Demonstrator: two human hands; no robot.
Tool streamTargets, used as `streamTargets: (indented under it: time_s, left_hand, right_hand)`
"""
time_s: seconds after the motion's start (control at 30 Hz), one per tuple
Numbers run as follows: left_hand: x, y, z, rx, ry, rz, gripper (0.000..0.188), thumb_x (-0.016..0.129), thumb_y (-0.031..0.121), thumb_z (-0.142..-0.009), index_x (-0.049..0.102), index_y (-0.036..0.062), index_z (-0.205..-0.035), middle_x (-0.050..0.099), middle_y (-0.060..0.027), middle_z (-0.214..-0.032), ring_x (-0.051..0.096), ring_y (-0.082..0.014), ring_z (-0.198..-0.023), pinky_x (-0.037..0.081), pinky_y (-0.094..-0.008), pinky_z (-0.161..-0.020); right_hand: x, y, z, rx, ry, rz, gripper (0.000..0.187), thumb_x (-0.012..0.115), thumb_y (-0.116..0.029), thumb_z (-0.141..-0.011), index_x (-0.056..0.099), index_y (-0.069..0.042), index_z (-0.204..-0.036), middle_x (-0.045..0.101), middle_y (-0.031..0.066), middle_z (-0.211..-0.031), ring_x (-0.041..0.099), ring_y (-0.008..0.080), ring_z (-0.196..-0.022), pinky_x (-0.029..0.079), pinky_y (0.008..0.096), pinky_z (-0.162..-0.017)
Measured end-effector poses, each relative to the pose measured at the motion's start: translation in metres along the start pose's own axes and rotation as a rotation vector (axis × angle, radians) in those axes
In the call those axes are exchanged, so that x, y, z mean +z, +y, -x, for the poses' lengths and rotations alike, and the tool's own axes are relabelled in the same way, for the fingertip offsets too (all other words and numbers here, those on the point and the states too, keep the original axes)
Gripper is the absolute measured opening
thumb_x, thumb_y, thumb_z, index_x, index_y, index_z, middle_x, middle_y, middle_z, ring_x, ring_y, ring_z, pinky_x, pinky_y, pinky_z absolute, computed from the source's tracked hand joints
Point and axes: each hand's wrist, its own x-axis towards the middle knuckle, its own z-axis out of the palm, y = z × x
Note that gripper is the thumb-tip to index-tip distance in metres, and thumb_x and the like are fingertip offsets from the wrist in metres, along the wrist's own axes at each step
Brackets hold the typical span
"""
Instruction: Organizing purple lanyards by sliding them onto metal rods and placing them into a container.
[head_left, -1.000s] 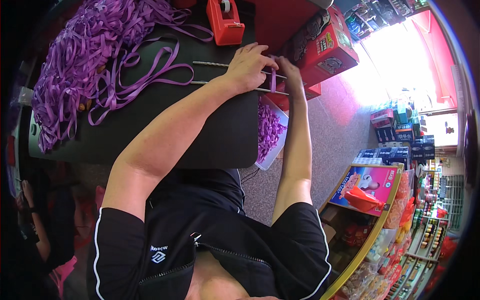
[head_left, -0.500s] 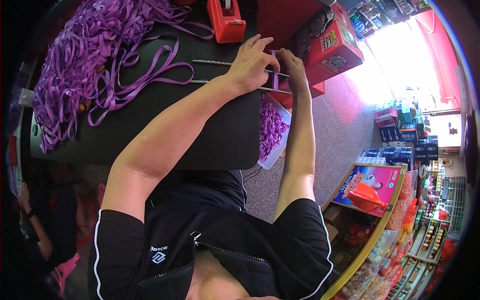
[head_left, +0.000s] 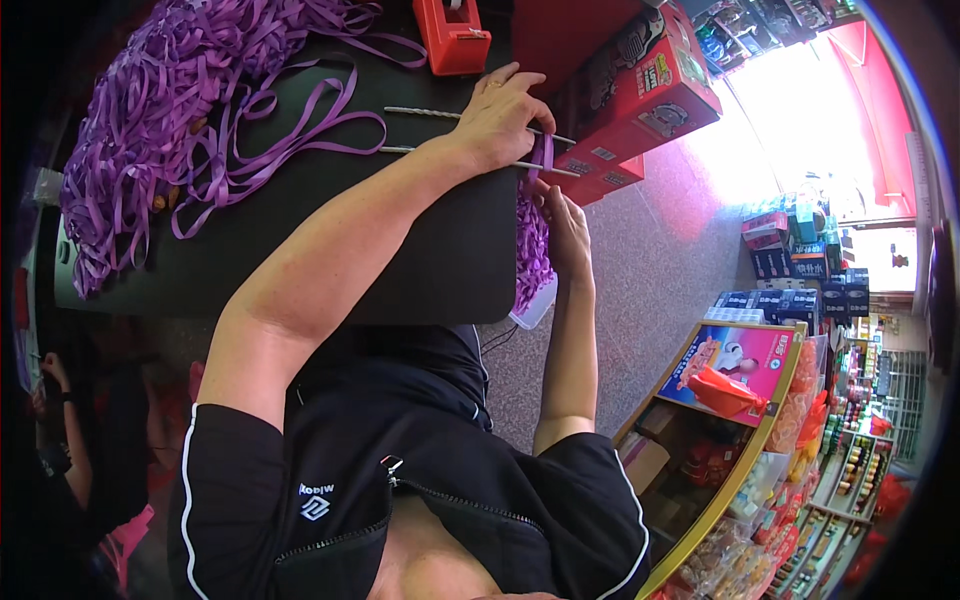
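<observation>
Two thin metal rods, the far one twisted [head_left: 420, 112] and the near one plain [head_left: 556, 170], stick out past the right edge of the black tabletop [head_left: 420, 270]. A purple ribbon [head_left: 547, 152] goes across both near their tips. My left hand [head_left: 500, 118] lies over the rods with curled fingers at the ribbon; its exact grip is partly hidden. Just nearer than the rods, my right hand [head_left: 567, 232] pinches the ribbon below them. More purple ribbon runs in loose loops [head_left: 330, 130] from a large tangled heap [head_left: 180, 110] on the table's left.
A red tape dispenser [head_left: 455, 40] stands at the table's far edge. Under its right edge, a pale bin [head_left: 540, 305] holds crinkled purple ribbon [head_left: 535, 255]. Red printed boxes [head_left: 650, 90] are stacked beyond my hands. A gold-edged display case [head_left: 745, 440] stands at right; another person's arm [head_left: 75, 430] shows at left.
My right hand has come down toward me from the rod tips to below the near rod, drawing the ribbon along. My left hand has stayed nearly in place over the rods.
</observation>
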Motion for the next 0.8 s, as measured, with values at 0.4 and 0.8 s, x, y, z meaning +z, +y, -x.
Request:
streamTargets:
  time_s: [0.4, 0.8]
  left_hand:
    - [0.000, -0.001, -0.003, 0.002, -0.068, -0.047, 0.035, 0.059, 0.002, -0.067, 0.071, 0.0221, -0.093, 0.047, -0.0112, -0.134, 0.032, -0.0347, -0.131, 0.024, -0.0456, -0.108]
    - [-0.046, 0.054, 0.042, -0.648, -0.229, 0.832, 0.028, 0.051, 0.012, -0.089, 0.055, 0.0006, -0.114, 0.062, -0.0168, -0.106, 0.062, -0.0271, -0.093, 0.052, -0.0389, -0.076]
  right_hand:
    - [0.003, -0.088, 0.021, 0.256, -0.065, -0.139, 0.043, 0.050, -0.043, -0.094, 0.066, -0.003, -0.096, 0.054, -0.0035, -0.070, 0.044, 0.0045, -0.055, 0.032, 0.0187, -0.048]
    - [-0.004, -0.095, 0.018, 0.406, -0.137, -0.175, 0.051, 0.051, -0.055, -0.089, 0.066, -0.007, -0.096, 0.055, -0.0049, -0.069, 0.048, 0.0062, -0.055, 0.034, 0.0200, -0.046]
